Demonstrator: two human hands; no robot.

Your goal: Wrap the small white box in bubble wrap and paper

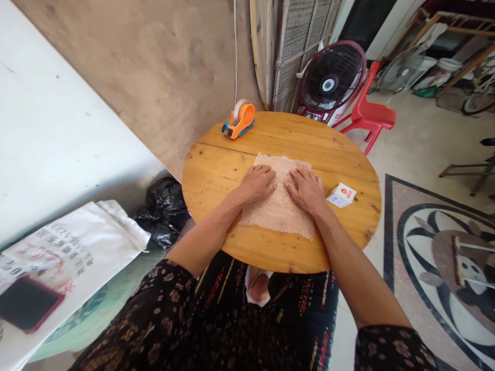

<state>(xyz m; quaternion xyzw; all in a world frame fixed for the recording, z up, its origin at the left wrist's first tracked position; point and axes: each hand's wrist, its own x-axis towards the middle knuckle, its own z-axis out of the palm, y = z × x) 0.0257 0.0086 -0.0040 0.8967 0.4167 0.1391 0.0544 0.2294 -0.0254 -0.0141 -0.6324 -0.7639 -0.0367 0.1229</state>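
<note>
A sheet of bubble wrap (280, 216) lies spread on the round wooden table (216, 170) in front of me. My left hand (260, 181) rests on its left part, palm down with the fingers stretched forward. On the right part lies my right hand (306, 188), also flat, its fingers a little spread. Bare bubble wrap shows between the two hands. To the right of my right hand, apart from it, sits a small white box (342, 195) with a red mark. An orange tape dispenser (243, 118) holding a roll of tape stands near the far left edge.
A fan (330, 77) and a red chair (373, 113) stand behind the table. Left of it are a black plastic bag (164, 208) and a white sack (77, 242) with a phone (31, 303) on top. A wooden board leans at the back left.
</note>
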